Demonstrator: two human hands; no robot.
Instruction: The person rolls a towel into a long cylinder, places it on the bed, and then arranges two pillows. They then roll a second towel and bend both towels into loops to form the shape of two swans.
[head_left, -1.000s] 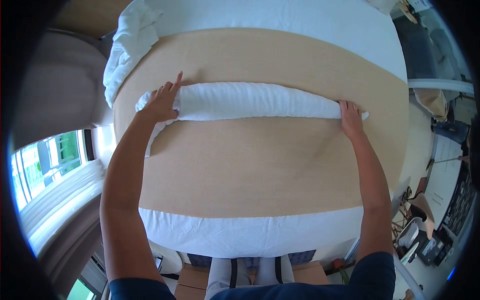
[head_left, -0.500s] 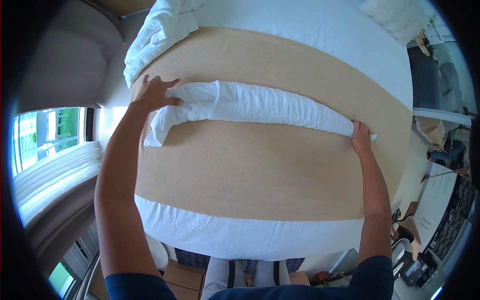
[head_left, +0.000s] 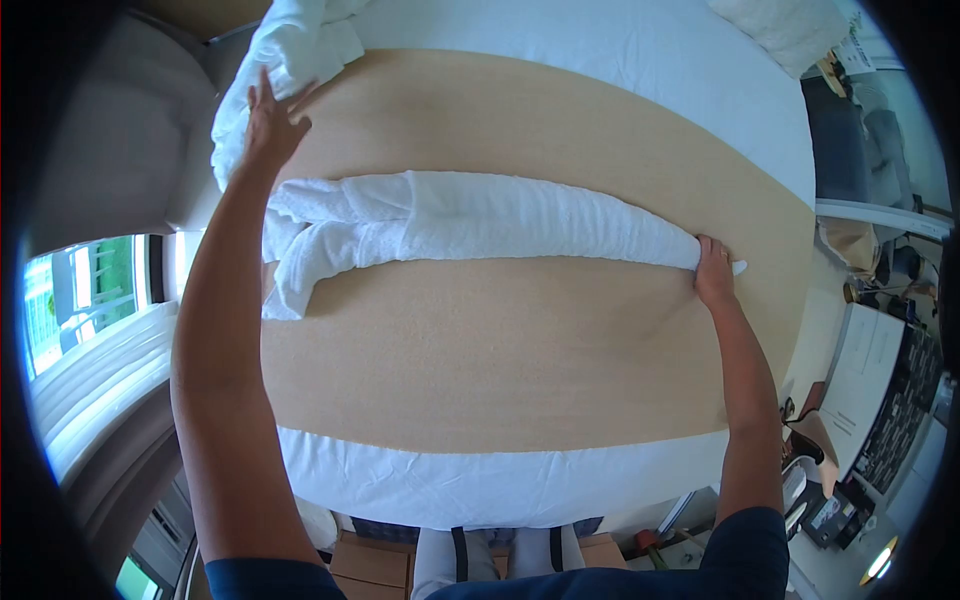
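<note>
A long white towel (head_left: 520, 216), rolled and tapering to a point at the right, lies across the tan board-like surface (head_left: 480, 350). My right hand (head_left: 714, 268) is closed around its narrow right end, with a small white tip poking out past the fingers. At the left, the roll loosens into bunched folds and a hanging corner. My left hand (head_left: 274, 126) is off the roll, fingers spread, right over the edge of a second crumpled white towel (head_left: 290, 45) at the upper left.
White sheet (head_left: 500, 490) borders the tan surface in front and behind. A pillow (head_left: 785, 30) sits at the far right corner. Grey upholstery (head_left: 110, 140) and a window (head_left: 90, 290) are on the left. Cardboard boxes (head_left: 370, 565) stand below by my legs.
My left hand has let go of the roll's left end and moved up toward the crumpled towel. The roll's left end has fallen looser. My right hand stays on the tip.
</note>
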